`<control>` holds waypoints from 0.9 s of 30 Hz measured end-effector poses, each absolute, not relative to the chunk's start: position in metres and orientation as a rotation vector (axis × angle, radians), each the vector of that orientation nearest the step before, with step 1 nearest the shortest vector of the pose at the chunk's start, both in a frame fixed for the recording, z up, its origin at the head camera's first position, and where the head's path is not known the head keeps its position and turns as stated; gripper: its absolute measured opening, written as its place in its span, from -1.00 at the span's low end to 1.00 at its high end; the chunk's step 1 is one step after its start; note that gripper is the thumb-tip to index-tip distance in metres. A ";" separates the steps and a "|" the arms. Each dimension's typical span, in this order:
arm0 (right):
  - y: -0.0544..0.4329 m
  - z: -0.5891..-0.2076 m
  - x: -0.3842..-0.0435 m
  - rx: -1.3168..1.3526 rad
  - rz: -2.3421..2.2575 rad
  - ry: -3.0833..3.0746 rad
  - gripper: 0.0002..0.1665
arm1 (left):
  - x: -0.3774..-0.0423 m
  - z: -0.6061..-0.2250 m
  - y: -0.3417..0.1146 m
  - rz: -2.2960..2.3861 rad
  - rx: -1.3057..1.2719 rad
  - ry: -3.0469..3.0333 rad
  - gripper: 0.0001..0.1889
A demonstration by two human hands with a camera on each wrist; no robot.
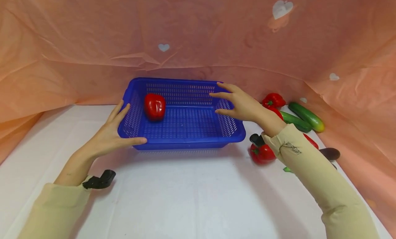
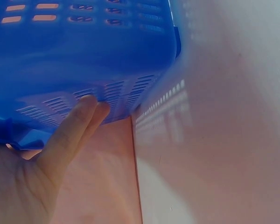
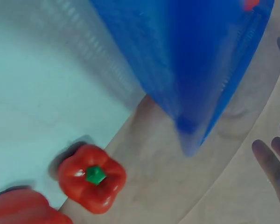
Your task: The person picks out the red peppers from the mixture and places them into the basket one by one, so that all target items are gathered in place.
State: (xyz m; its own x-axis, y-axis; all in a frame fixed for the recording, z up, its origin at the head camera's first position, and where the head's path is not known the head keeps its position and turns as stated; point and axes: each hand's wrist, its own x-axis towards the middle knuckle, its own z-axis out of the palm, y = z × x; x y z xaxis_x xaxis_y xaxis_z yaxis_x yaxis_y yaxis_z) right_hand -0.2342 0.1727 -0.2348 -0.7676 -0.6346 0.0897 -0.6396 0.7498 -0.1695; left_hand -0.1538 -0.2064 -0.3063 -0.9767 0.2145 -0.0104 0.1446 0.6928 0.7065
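Touching basket [image 1: 188,140] with pepper [image 1: 155,107] inside, at its left end, with unclenched left hand [image 1: 106,136]; hovering at its right end with released right hand [image 1: 244,102].

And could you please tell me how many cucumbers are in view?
2 for certain, both right of the basket: one yellow-tipped cucumber and a second cucumber nearer the right hand. Others may hide behind the right sleeve, where a green tip shows.
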 end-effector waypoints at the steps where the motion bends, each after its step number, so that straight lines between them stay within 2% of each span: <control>1: 0.175 -0.236 -0.233 1.057 0.297 -2.914 -0.34 | -0.154 -0.306 -0.206 1.159 0.300 2.806 0.25; 27: 0.245 -0.256 -0.204 1.037 0.374 -2.750 -0.37 | -0.155 -0.307 -0.207 1.176 0.312 2.799 0.25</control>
State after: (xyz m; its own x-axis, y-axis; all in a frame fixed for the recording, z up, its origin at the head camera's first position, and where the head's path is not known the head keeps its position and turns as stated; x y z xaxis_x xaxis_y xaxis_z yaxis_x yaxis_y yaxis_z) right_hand -0.2040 0.2451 -0.2562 -0.7411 -0.6220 0.2528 -0.6669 0.7254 -0.1704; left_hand -0.1550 -0.2073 -0.3071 -0.9752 0.2214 -0.0038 0.1523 0.6828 0.7146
